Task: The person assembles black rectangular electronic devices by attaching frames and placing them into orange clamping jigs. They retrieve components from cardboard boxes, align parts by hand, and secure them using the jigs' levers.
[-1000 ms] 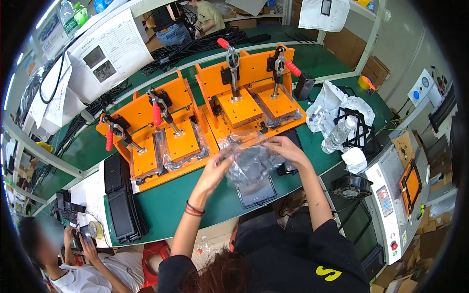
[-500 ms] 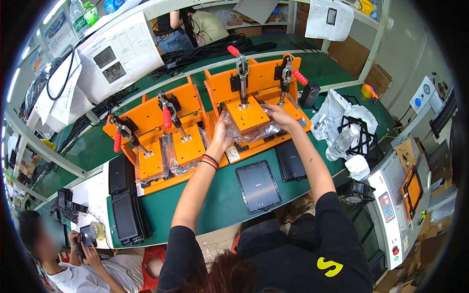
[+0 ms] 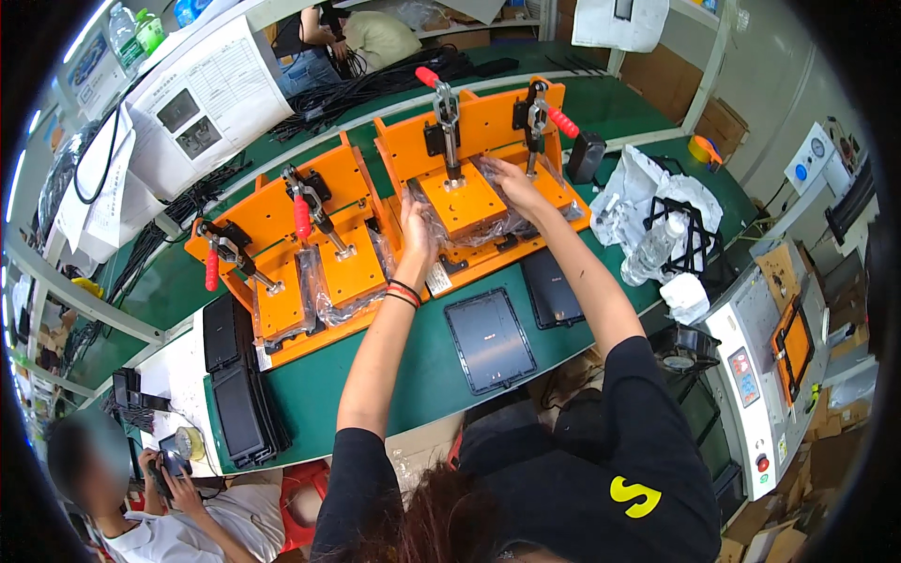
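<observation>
A four-clamp orange fixture stands on the green bench; its orange pressing plate (image 3: 465,208) hangs under a toggle clamp (image 3: 448,127) with a red handle. Clear plastic film (image 3: 441,228) shows crumpled round that plate's sides. My left hand (image 3: 417,230) grips the film along the plate's left edge, fingers pointing away from me. At the far right corner, my right hand (image 3: 511,186) has its fingers closed on the film, partly hidden by it. A flat black rectangular panel (image 3: 490,340) lies in front of the fixture, beside another black panel (image 3: 552,289) below my right forearm.
Stacked black panels (image 3: 246,413) stand at the bench's left end. On the right lie white wrapping (image 3: 624,202), a clear plastic bottle (image 3: 654,249) and black frames. A white machine (image 3: 751,375) stands at far right. A seated co-worker (image 3: 197,516) handles a small device at lower left.
Both hands have shifted along the plate's sides, the right one farther back toward the clamp. The film has moved up round the plate. The whole view has shifted slightly.
</observation>
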Motion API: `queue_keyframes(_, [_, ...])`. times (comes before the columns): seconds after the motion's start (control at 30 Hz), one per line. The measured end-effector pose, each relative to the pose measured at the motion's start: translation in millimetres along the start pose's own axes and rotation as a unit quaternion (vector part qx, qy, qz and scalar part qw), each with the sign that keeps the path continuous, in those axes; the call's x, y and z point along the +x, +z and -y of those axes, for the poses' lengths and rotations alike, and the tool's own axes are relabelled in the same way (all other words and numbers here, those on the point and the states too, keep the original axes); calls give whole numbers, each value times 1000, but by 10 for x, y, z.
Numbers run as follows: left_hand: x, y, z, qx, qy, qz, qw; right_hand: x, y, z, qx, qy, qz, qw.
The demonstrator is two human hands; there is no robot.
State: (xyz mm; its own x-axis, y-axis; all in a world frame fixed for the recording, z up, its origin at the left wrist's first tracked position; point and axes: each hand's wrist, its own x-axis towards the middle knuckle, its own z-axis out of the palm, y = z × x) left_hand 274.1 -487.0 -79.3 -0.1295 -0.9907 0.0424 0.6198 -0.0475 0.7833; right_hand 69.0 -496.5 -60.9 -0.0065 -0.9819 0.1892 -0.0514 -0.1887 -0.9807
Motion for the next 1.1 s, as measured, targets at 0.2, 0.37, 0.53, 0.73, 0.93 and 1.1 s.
queue_keyframes(0.2, [-304, 168, -166, 67, 103, 121, 985, -316, 163, 356, -41, -71, -17, 997])
queue_keyframes(0.37, [-1465, 31, -517, 271, 116, 52, 954, -1727, 369, 730, 16, -57, -163, 985])
queue_keyframes(0.53, [-2564, -507, -46, 449, -85, -62, 887, -3145, 796, 517, -455, 147, -98, 873])
queue_keyframes(0.73, [-2754, -195, 333, 315, 64, -52, 946, -3398, 1244, 284, -181, 100, -127, 970])
queue_keyframes(0.93, [-3074, -485, -401, 294, 212, -107, 926, -3429, 1722, 401, -112, 6, 16, 994])
queue_keyframes(1.1, [-3235, -1349, -1613, 399, 322, -275, 813, -2893, 2959, 709, -4, -138, 199, 970])
